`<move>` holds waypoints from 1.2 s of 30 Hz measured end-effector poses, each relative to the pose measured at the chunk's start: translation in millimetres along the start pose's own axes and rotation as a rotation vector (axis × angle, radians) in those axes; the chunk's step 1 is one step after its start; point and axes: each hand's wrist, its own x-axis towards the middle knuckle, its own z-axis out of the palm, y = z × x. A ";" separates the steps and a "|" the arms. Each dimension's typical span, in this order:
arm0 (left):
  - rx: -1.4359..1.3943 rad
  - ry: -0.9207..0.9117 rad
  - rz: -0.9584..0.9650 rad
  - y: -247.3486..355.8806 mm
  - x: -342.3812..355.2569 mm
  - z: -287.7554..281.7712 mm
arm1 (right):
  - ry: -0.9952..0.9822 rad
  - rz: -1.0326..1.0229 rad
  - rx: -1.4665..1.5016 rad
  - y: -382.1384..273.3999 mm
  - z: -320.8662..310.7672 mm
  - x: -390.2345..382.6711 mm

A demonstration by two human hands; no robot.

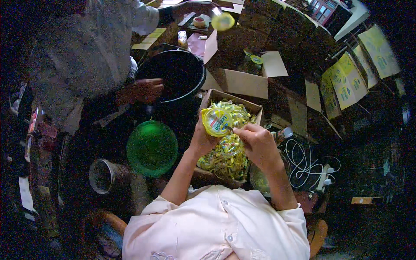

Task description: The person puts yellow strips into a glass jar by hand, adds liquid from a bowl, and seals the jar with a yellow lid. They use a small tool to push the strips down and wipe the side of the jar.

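Observation:
My left hand (202, 139) is closed around a round, clear-and-yellow labelled tub (216, 121), its printed face turned up. At the tub's near right edge, my right hand (261, 144) pinches a small dark piece (229, 128), perhaps a tool; its kind is too small to make out. Both hands are above an open cardboard box (258, 113) filled with yellow-and-clear wrapped pieces (225, 161). The tub hides part of the box's contents.
At far left, a co-worker's hand (149, 89) is by a large black tub (203, 82); their other arm reaches toward a yellow round container (223, 21). Nearby are a green basin (152, 149), bucket (97, 187), open carton (242, 82), yellow printed cardboard (348, 86) and white cables (299, 170).

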 end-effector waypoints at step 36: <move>0.035 -0.490 0.030 27.4 -3.0 -16.3 | -0.084 -0.260 0.092 2.0 -4.4 12.3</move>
